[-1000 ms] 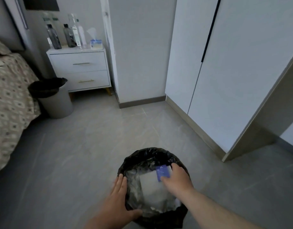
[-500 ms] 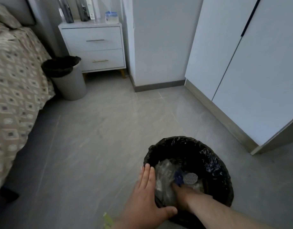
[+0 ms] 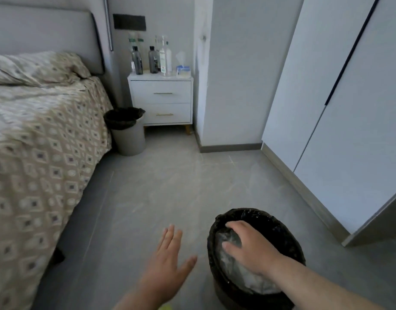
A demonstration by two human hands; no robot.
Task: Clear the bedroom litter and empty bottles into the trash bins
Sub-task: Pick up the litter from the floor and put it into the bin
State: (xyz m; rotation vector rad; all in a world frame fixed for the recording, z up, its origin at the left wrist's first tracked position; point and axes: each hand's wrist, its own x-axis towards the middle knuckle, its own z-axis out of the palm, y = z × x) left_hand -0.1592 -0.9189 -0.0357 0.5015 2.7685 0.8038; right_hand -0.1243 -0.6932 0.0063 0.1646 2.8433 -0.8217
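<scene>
Bedding in a beige diamond print covers the bed [image 3: 42,139] along the left, white wardrobe doors [image 3: 340,104] fill the right, and a white nightstand [image 3: 161,100] stands far off between them, its tabletop carrying several bottles [image 3: 151,60] and a tissue box [image 3: 183,70], with a grey bin [image 3: 129,139] just left of it. Near right on the floor sits a black-lined trash bin [image 3: 282,224] holding crumpled clear plastic litter [image 3: 230,260]. The right hand [image 3: 250,249] presses palm-down on that litter, fingers spread and not clenched, while the left hand [image 3: 168,265] hovers open and empty just left of the bin.
</scene>
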